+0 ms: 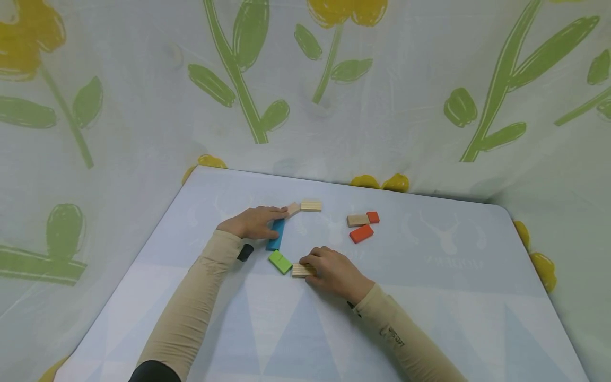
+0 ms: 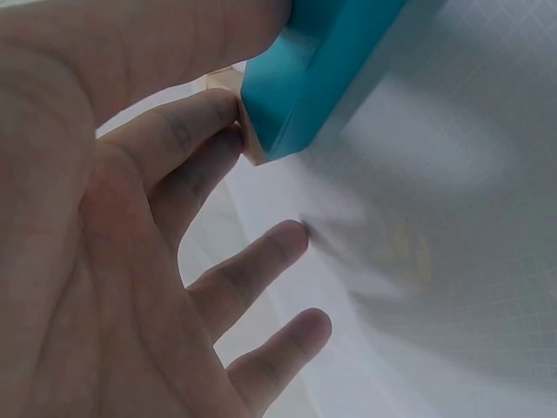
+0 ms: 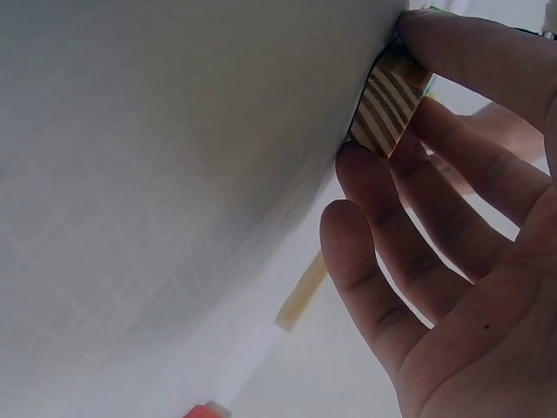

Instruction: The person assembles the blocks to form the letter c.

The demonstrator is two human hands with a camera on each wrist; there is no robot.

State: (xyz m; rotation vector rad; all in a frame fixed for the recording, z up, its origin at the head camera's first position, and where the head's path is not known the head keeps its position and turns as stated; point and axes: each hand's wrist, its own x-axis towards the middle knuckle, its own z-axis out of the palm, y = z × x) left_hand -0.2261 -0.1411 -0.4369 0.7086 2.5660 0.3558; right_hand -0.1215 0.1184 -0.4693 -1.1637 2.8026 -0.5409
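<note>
My left hand (image 1: 253,222) rests over a blue block (image 1: 275,243), its thumb against one side. In the left wrist view, two fingertips touch the pale wooden block (image 2: 253,146) at the end of the blue block (image 2: 300,78); the other fingers are spread. My right hand (image 1: 338,273) pinches a plain wooden block (image 1: 300,271) between thumb and fingers; its striped end (image 3: 383,103) shows in the right wrist view. A green block (image 1: 280,262) lies between the blue one and this wooden one. The blocks form a curved, open line on the table.
Another wooden block (image 1: 311,206) lies at the far end of the line. To the right are a separate wooden block (image 1: 358,220) and two red blocks (image 1: 361,234). The pale table (image 1: 429,329) has rounded corners, with a flower-patterned sheet (image 1: 382,122) behind it.
</note>
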